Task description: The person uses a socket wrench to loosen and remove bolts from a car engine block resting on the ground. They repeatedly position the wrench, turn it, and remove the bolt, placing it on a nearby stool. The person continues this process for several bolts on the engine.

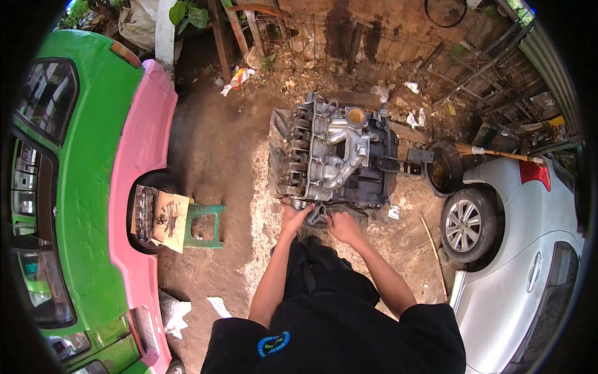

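Observation:
A partly stripped car engine (382,181) lies on the ground in front of me. Its silver intake manifold (339,168) faces up, and a row of valve gear (299,144) runs along the left side. At the engine's near end is a small grey metal fitting (317,215) with a looped outline. My left hand (291,219) grips it from the left, thumb stretched along its upper edge. From the right, my right hand (344,227) closes with bent fingers against the same fitting. The undersides of my fingers are hidden.
On the left, a green stool (215,225) bears cardboard (171,221) with small metal parts, beside a green and pink vehicle (142,134). A silver car (517,249) stands right, near a dark round basin (450,163) and a broom (492,152). A stick (434,255) lies on the ground.

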Available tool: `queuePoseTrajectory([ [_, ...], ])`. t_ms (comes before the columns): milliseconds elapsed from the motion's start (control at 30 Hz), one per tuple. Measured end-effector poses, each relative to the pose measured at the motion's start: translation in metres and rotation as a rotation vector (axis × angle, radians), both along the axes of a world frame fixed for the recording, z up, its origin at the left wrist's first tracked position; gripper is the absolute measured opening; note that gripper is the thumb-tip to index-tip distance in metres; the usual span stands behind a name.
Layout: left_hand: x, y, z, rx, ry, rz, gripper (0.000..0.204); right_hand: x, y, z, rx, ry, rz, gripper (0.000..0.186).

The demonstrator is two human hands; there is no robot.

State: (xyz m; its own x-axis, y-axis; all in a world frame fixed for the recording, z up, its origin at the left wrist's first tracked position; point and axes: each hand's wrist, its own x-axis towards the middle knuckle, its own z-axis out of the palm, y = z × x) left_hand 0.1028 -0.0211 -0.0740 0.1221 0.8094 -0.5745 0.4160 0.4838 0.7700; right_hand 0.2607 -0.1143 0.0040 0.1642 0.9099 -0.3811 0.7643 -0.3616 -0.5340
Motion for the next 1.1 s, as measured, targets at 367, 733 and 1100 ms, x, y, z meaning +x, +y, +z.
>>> queuePoseTrajectory([
  [367, -0.003, -0.004, -0.012, 0.030, -0.110, 0.035, 0.048, 0.054, 0.044, 0.018, 0.095, 0.034, 0.274, 0.033],
  [733, -0.005, -0.001, 0.012, -0.030, 0.034, -0.056, 0.056, 0.053, 0.044, -0.009, 0.254, -0.091, 0.167, 0.033],
  [1100, -0.006, -0.007, -0.002, 0.160, 0.070, -0.015, 0.057, 0.014, 0.016, 0.006, 0.183, -0.090, -0.042, 0.028],
])
